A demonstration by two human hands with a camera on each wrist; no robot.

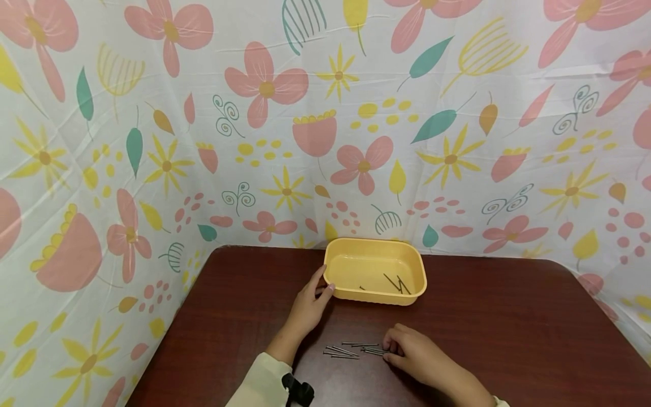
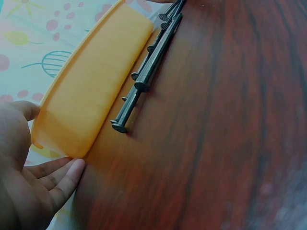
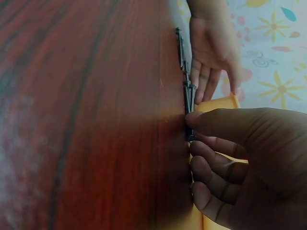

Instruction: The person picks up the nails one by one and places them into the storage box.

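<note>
A yellow plastic basin [image 1: 376,295] stands at the far side of the table. My left hand [image 1: 307,308] holds it by the near left corner, with the thumb at the rim and the other fingers low against its side in the left wrist view. Several dark metal nails [image 1: 342,353] lie loosely bunched in front of the basin. At the right end of that bunch, my right hand [image 1: 414,355] pinches a nail [image 3: 191,138] between thumb and index finger, close over the tabletop. Its other fingers curl beside it. How many nails it pinches, I cannot tell.
Inside the basin lie several more nails [image 1: 399,284], mostly toward its right side. The dark red-brown wooden table [image 1: 508,316] ends at a flower-printed cloth [image 1: 285,141] hung behind and to the left. A black strap device [image 1: 298,390] sits on the left sleeve.
</note>
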